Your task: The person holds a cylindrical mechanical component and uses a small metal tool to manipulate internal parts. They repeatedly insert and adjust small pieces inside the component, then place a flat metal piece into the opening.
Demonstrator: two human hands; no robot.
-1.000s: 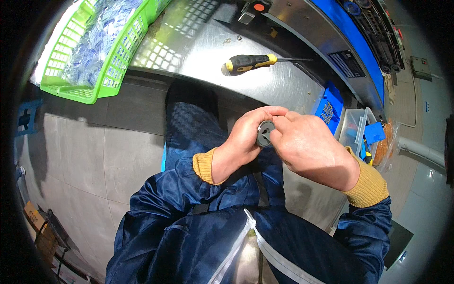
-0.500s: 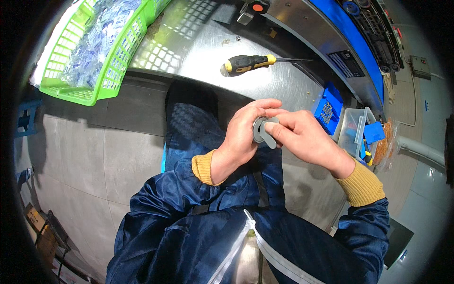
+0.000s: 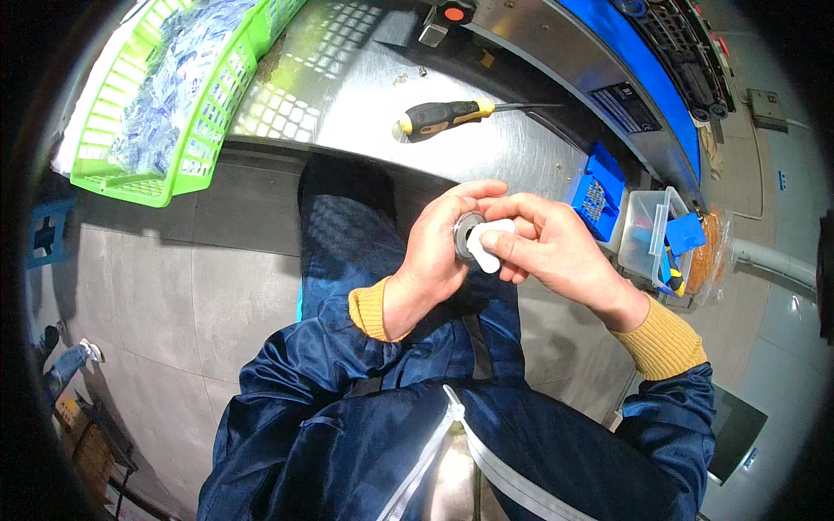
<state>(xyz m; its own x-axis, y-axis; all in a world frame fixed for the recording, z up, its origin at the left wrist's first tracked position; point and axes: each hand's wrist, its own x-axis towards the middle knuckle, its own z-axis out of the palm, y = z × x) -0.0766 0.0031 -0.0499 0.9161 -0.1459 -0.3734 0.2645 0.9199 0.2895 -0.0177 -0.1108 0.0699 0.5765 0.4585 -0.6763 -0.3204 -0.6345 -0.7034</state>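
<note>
Above my lap, my left hand [image 3: 434,246] is closed around a small round grey part [image 3: 465,235] with a dark hole in its middle. My right hand [image 3: 556,247] pinches a flat, bent piece [image 3: 492,245] between thumb and fingers. That piece looks white under the light and overlaps the round part's right side; whether the two are joined, I cannot tell. The hands touch at the fingers. Beyond them on the metal bench lies a black and yellow screwdriver [image 3: 446,117], its shaft pointing right.
A green basket [image 3: 187,165] of clear packets stands at the far left. Along the right are a blue case of bits [image 3: 597,193], a clear plastic box [image 3: 640,234] with tools, and a metal machine [image 3: 556,52]. Another person's leg [image 3: 65,369] shows at the left edge.
The flat piece has tilted, turning from grey to bright white, and the round part's hole shows more. Another person's leg has come in at the left edge. The view has shifted slightly.
</note>
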